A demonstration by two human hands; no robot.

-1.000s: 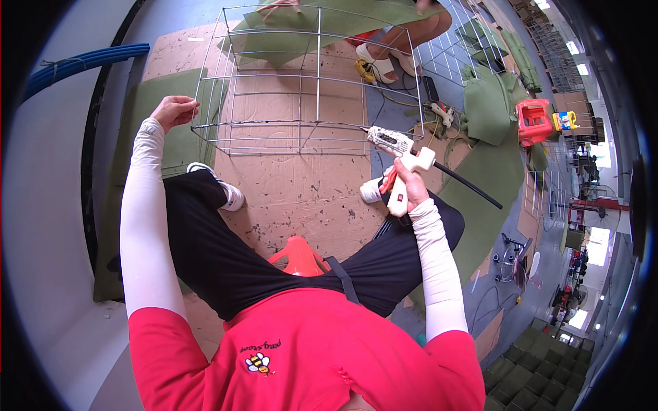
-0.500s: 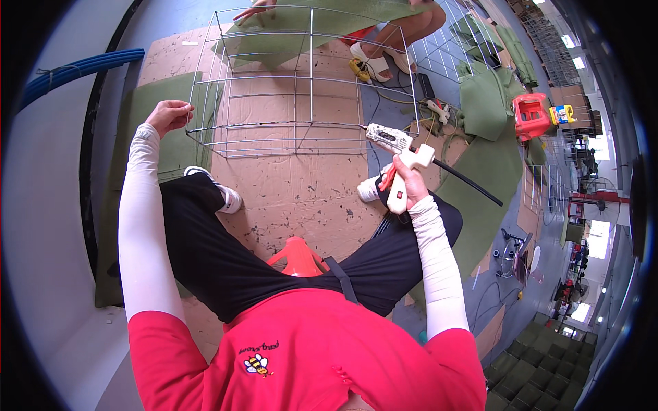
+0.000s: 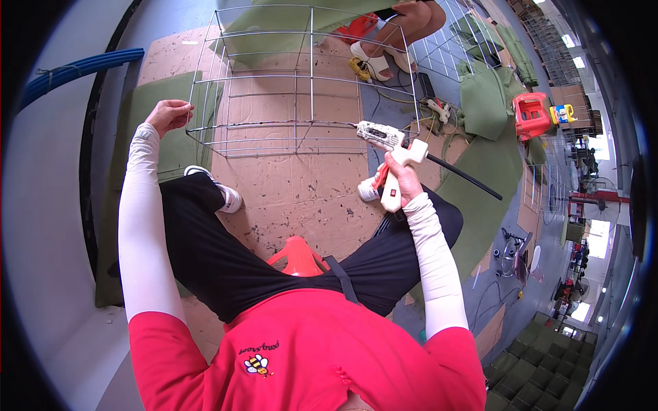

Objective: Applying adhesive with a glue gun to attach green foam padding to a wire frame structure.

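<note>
Right hand (image 3: 401,179): fingers clenched on the glue gun (image 3: 385,140), nozzle at the near right corner of the wire frame (image 3: 301,89).
Left hand (image 3: 168,115): fingers pinched the frame's near left corner.
Frame: stood on cardboard (image 3: 301,192), beyond the knees.
Advice: steadying the frame and keeping fingers off the hot nozzle seemed wise.
Beyond frame: green felt (image 3: 274,14).

We see a bright, evenly lit scene, with daylight glaring white through openings at the far right edge and only soft, faint shadows on the cardboard floor (image 3: 301,198). The fisheye bends straight lines toward the rim, where a black vignette closes in. Focus is sharp centrally, softer outward.
</note>
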